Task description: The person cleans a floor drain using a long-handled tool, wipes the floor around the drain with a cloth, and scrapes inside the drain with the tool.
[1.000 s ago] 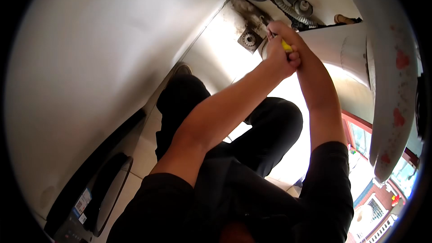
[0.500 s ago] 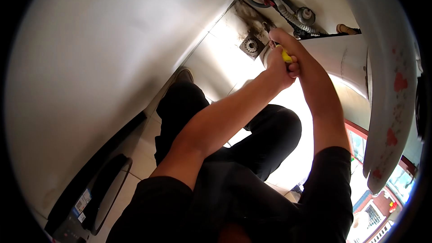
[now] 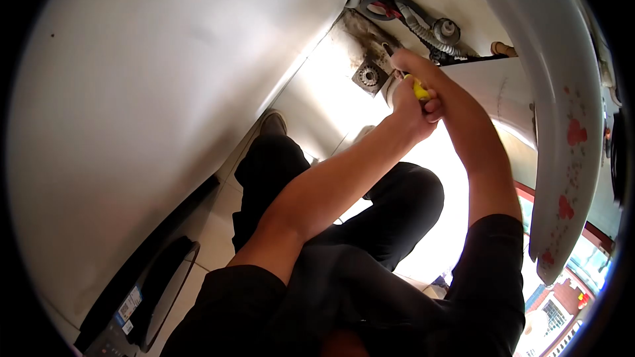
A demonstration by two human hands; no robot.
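**Two hands, one yellow tool by the drain**

We see two bare hands stretched toward the floor, close together. The left hand (image 3: 415,104) has its grip closed around one yellow tool (image 3: 421,90), which sits just beside the white pedestal (image 3: 499,82). The right hand (image 3: 409,61) is curled just beyond it; its fingers are mostly hidden, so we cannot tell whether its grip holds anything. One dark tip (image 3: 388,49) shows past that hand, and we cannot tell what it belongs to.

We count one square drain (image 3: 369,77) in the tiled floor (image 3: 301,102), near both hands. Behind lie one pale ribbed hose (image 3: 423,30) and one dark looped hose (image 3: 368,13). On the right, one white basin (image 3: 554,92) carries three red flowers (image 3: 575,132). Below the arms, we make out two bent knees in black trousers (image 3: 403,205).
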